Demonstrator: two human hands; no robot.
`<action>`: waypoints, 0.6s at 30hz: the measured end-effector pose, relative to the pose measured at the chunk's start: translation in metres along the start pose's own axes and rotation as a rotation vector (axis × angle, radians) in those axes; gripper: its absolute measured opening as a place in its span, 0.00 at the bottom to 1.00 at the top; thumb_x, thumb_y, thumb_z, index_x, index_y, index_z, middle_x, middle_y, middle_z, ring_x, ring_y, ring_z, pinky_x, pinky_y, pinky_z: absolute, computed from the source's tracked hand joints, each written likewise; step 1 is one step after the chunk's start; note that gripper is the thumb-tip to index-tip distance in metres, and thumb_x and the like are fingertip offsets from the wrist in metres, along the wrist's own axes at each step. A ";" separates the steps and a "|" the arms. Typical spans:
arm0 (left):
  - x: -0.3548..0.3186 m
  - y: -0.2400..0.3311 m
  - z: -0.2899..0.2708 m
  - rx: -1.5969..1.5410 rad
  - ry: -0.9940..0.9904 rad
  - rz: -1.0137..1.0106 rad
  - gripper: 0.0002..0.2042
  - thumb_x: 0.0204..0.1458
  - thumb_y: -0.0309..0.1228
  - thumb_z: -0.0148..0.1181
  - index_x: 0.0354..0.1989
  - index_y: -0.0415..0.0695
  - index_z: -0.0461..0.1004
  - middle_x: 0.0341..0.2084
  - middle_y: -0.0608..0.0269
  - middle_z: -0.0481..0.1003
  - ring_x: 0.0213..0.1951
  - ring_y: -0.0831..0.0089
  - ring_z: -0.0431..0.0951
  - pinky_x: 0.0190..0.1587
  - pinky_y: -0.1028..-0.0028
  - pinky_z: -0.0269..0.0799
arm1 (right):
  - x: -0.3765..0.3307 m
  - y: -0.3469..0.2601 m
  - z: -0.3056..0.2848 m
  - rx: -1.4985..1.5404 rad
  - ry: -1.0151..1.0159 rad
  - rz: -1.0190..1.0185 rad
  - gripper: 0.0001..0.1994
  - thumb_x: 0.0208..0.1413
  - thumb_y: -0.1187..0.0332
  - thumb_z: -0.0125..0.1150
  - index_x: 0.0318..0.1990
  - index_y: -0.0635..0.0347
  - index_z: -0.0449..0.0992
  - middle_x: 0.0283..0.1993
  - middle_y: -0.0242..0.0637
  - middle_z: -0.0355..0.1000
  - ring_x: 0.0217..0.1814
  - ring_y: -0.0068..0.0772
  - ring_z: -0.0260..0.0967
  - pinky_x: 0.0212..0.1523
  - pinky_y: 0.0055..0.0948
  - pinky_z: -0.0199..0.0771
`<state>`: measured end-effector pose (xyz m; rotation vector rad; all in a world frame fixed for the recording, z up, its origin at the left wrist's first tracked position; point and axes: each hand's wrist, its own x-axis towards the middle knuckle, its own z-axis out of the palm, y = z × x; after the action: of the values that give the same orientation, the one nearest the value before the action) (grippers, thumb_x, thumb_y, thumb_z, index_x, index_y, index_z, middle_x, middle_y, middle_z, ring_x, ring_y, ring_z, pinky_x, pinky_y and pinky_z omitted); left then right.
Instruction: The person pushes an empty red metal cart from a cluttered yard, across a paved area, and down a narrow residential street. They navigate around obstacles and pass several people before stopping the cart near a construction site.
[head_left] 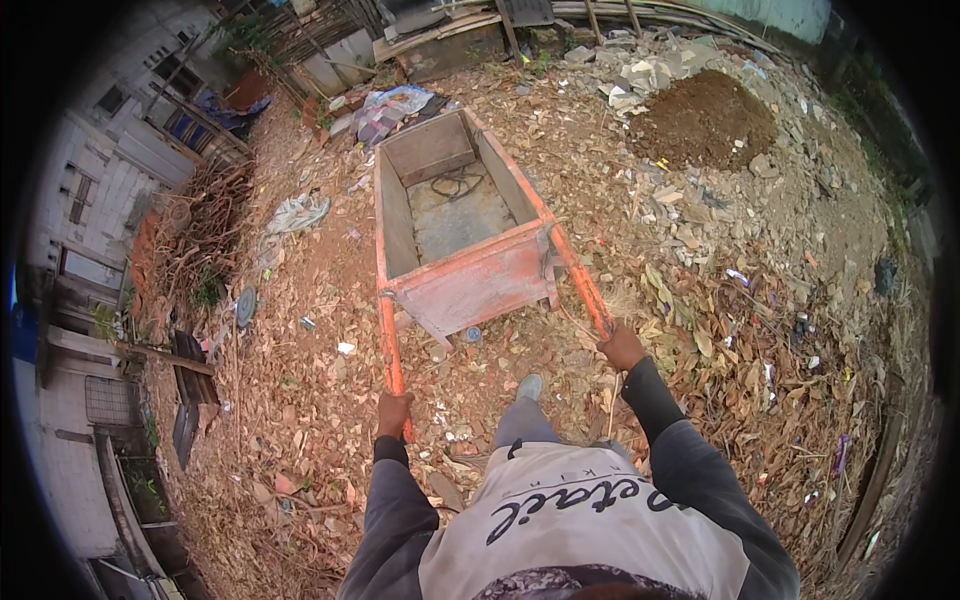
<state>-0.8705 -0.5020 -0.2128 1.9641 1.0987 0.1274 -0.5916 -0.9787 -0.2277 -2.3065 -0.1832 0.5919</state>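
In front of me stands an orange handcart (pixel 470 285) with a deep box-shaped tray, its paint worn and dusty. A dark coil of rope or cable (pixel 458 184) lies on the tray's floor, near the far end. My left hand (pixel 394 412) is wrapped round the end of the left orange handle. Round the right handle's end, my right hand (pixel 623 348) is closed as well. Both arms reach forward from my body, and one shoe (pixel 530 387) shows between the handles. The cart's wheels are hidden beneath the tray.
Dry leaves and litter cover the ground. A mound of brown soil (pixel 705 118) and broken rubble (pixel 640 85) lie at the far right. Plastic sheeting (pixel 392 112) is heaped just beyond the cart. A brush pile (pixel 195 215) and grey block buildings (pixel 110 150) line the left.
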 end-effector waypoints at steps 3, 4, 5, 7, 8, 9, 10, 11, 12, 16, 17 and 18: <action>-0.052 0.004 0.031 -0.169 -0.009 -0.144 0.11 0.48 0.27 0.68 0.26 0.34 0.72 0.18 0.60 0.73 0.18 0.68 0.75 0.21 0.66 0.68 | 0.001 0.027 -0.031 -0.114 -0.010 -0.047 0.31 0.51 0.58 0.69 0.58 0.66 0.66 0.45 0.60 0.78 0.48 0.64 0.77 0.50 0.53 0.76; -0.075 0.016 0.036 -0.171 0.023 -0.155 0.11 0.48 0.28 0.68 0.26 0.33 0.72 0.18 0.60 0.73 0.19 0.69 0.75 0.21 0.66 0.69 | 0.000 0.022 -0.048 -0.115 -0.038 -0.052 0.31 0.53 0.58 0.68 0.60 0.64 0.65 0.44 0.58 0.79 0.48 0.62 0.78 0.50 0.52 0.77; -0.098 0.033 0.046 -0.176 0.044 -0.146 0.11 0.48 0.28 0.67 0.27 0.32 0.73 0.19 0.60 0.73 0.19 0.69 0.75 0.22 0.66 0.69 | -0.001 0.021 -0.060 -0.215 -0.021 -0.039 0.31 0.54 0.58 0.68 0.60 0.64 0.66 0.44 0.58 0.79 0.48 0.61 0.78 0.50 0.52 0.77; -0.121 0.046 0.070 -0.196 0.051 -0.189 0.11 0.47 0.28 0.66 0.27 0.31 0.73 0.19 0.60 0.73 0.20 0.69 0.75 0.22 0.66 0.70 | 0.006 0.019 -0.080 -0.422 0.012 -0.016 0.30 0.55 0.57 0.68 0.60 0.64 0.67 0.45 0.56 0.80 0.48 0.59 0.79 0.50 0.52 0.78; -0.125 0.050 0.082 -0.210 0.031 -0.234 0.11 0.47 0.27 0.67 0.27 0.32 0.73 0.19 0.60 0.73 0.20 0.69 0.75 0.22 0.65 0.70 | 0.017 0.023 -0.095 -0.448 0.011 -0.039 0.35 0.53 0.53 0.69 0.64 0.64 0.67 0.48 0.58 0.79 0.50 0.58 0.79 0.51 0.52 0.78; -0.129 0.055 0.095 -0.224 0.012 -0.279 0.10 0.47 0.27 0.67 0.27 0.32 0.73 0.19 0.60 0.73 0.20 0.68 0.75 0.22 0.65 0.71 | 0.032 0.024 -0.113 -0.458 0.009 -0.038 0.34 0.53 0.53 0.69 0.63 0.64 0.68 0.48 0.57 0.79 0.50 0.58 0.78 0.51 0.52 0.78; -0.132 0.058 0.112 -0.137 0.081 -0.171 0.10 0.47 0.26 0.66 0.27 0.33 0.72 0.18 0.59 0.72 0.18 0.66 0.75 0.21 0.63 0.71 | 0.049 0.025 -0.130 -0.463 0.004 -0.028 0.34 0.53 0.53 0.69 0.63 0.63 0.69 0.49 0.56 0.79 0.51 0.58 0.78 0.52 0.52 0.78; -0.136 0.084 0.135 -0.210 0.103 -0.214 0.09 0.47 0.26 0.66 0.27 0.33 0.71 0.18 0.59 0.72 0.17 0.65 0.75 0.20 0.63 0.71 | 0.070 0.024 -0.151 -0.474 -0.006 -0.007 0.33 0.53 0.53 0.69 0.62 0.63 0.70 0.49 0.56 0.79 0.51 0.58 0.78 0.52 0.52 0.78; -0.138 0.112 0.157 -0.281 0.127 -0.239 0.09 0.48 0.25 0.65 0.27 0.33 0.71 0.17 0.59 0.72 0.16 0.65 0.74 0.20 0.63 0.70 | 0.086 0.029 -0.162 -0.500 0.005 -0.012 0.31 0.53 0.54 0.69 0.60 0.61 0.71 0.49 0.55 0.79 0.52 0.57 0.78 0.52 0.51 0.78; -0.107 0.132 0.185 -0.391 0.140 -0.285 0.14 0.48 0.25 0.67 0.34 0.29 0.69 0.20 0.56 0.73 0.17 0.65 0.75 0.19 0.64 0.71 | 0.158 0.006 -0.192 -0.562 0.037 -0.110 0.28 0.52 0.55 0.69 0.57 0.61 0.74 0.48 0.54 0.80 0.53 0.56 0.78 0.54 0.50 0.77; -0.103 0.146 0.188 -0.419 0.125 -0.301 0.17 0.47 0.25 0.68 0.38 0.27 0.67 0.21 0.54 0.74 0.18 0.64 0.77 0.20 0.64 0.73 | 0.175 0.001 -0.198 -0.571 0.035 -0.134 0.29 0.52 0.54 0.69 0.57 0.62 0.74 0.48 0.55 0.80 0.53 0.57 0.78 0.54 0.49 0.77; -0.081 0.126 0.197 -0.351 0.082 -0.298 0.16 0.47 0.25 0.68 0.37 0.28 0.68 0.23 0.53 0.74 0.18 0.65 0.76 0.19 0.65 0.72 | 0.194 -0.006 -0.201 -0.553 0.047 -0.144 0.28 0.51 0.55 0.69 0.56 0.63 0.74 0.48 0.55 0.79 0.53 0.57 0.78 0.54 0.49 0.76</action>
<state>-0.7471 -0.7164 -0.2211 1.4806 1.3122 0.2251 -0.3259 -1.0429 -0.1686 -2.8018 -0.5431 0.4507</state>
